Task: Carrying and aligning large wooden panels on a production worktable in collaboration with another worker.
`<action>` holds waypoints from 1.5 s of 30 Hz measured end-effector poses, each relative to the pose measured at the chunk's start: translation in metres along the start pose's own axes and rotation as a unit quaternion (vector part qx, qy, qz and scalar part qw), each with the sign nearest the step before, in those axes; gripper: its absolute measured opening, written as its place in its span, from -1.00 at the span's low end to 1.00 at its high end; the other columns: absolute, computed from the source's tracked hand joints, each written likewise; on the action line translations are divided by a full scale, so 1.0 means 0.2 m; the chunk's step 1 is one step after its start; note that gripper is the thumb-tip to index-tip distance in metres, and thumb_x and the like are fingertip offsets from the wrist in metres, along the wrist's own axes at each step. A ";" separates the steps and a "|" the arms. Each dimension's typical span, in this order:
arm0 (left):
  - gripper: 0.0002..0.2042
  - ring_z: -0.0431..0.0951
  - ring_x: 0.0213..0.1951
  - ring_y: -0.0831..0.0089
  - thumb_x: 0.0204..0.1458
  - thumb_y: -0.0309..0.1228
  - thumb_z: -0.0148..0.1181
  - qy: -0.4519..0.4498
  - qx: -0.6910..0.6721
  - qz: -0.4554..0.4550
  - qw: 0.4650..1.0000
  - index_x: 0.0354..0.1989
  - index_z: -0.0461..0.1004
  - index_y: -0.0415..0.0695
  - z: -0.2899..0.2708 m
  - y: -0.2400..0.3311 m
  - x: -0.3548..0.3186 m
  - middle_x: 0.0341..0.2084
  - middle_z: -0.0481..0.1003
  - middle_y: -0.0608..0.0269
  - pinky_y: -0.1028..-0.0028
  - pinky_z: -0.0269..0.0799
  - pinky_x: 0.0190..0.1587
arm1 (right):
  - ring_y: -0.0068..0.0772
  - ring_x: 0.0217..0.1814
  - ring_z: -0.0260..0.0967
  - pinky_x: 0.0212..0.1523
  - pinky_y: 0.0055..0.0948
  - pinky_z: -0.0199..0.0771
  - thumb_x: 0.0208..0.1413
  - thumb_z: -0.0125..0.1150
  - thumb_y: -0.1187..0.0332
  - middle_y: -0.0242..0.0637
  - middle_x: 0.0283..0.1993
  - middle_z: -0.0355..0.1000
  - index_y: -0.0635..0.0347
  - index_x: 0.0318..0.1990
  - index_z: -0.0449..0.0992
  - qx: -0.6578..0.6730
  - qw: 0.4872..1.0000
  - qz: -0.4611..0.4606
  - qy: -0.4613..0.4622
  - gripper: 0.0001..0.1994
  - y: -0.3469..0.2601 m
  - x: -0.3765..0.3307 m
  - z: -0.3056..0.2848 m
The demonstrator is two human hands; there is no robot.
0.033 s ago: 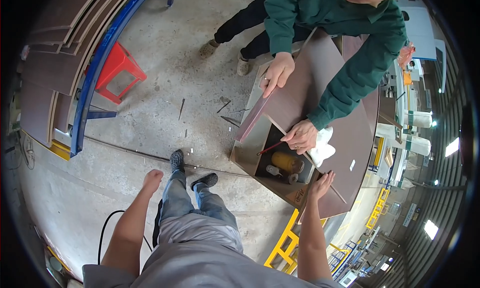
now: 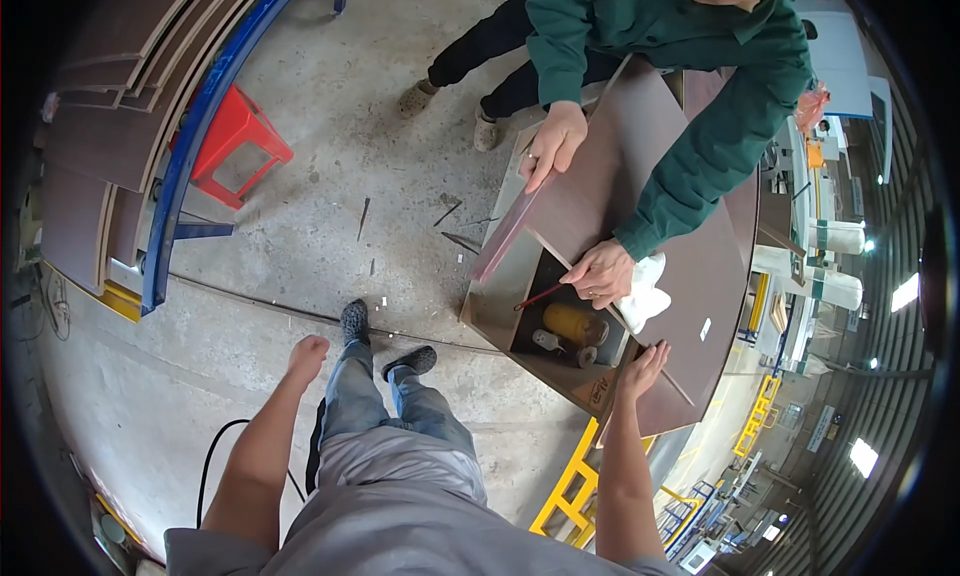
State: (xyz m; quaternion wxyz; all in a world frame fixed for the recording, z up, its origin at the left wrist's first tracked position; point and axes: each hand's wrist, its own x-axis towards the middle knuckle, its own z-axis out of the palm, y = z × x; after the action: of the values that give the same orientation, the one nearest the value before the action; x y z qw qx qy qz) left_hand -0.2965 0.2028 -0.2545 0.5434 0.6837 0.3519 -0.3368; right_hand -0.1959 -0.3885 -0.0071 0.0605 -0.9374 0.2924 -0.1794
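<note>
- A brown-topped bench [image 2: 690, 306] is placed ahead of the person, to the right; its long axis appears to be directed away from the person, with an open compartment [image 2: 530, 331] turned toward the near left.
- On its far left part, a broad brown panel [image 2: 590, 208] is set; the work there is judged unfinished, since the compartment is left partly uncovered. What has been completed cannot be told.
- A narrow reddish strip [image 2: 503, 242] is seen along the panel's left end, its long axis slanted from lower left to upper right. Its upper end is touched by the co-worker's right hand [image 2: 558, 146].
- The person's right hand [image 2: 642, 369] is laid flat on the benchtop, fingers extended.
- The person's left hand [image 2: 308, 359] is held free of the bench, fingers curled in; nothing is seen in it.
- By the co-worker's left hand [image 2: 602, 273], a thin red stick [image 2: 540, 297] is shown; whether it is pinched cannot be told.
</note>
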 end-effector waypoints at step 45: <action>-0.75 0.48 -0.11 0.48 0.05 -0.38 0.12 -0.178 0.103 -0.063 0.977 -0.10 0.53 -0.14 -1.19 0.39 -0.78 -0.20 0.53 0.29 0.34 0.47 -0.14 | 0.06 0.43 -0.12 0.38 -0.21 -0.06 0.29 -0.25 0.14 -0.04 0.39 0.00 0.24 0.26 0.20 0.024 0.997 0.069 0.012 -0.51 -0.07 -0.01 -0.03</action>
State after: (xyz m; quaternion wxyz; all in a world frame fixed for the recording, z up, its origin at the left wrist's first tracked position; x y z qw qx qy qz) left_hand -0.2946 0.4061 -0.0400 0.5015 0.6421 0.2551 -0.5207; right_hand -0.1931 -0.3763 0.0001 0.0921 -0.9111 0.3524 -0.1927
